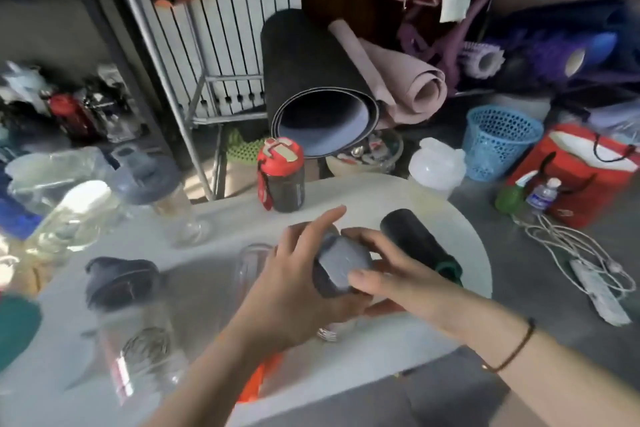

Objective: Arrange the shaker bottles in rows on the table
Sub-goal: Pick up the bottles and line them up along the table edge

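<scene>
Dark shaker bottle (pixel 341 265), grey lid – seemingly blurred, left hand (pixel 298 283), right hand (pixel 398 274) clasping it

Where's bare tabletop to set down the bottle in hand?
Free: the patch between the red-lidded bottle, the clear bottle and the hands; also the far right rim by the black bottle. Crowded: the near left, around the dark-lidded shaker.

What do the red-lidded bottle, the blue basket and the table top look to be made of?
Red-lidded bottle: likely plastic, with a glossy red cap and a dark, smoky body.
Blue basket: plastic, judging by its moulded lattice of holes and slight sheen.
Table top: a smooth, pale, glossy surface that reflects light; laminate or glass, cannot tell.
</scene>
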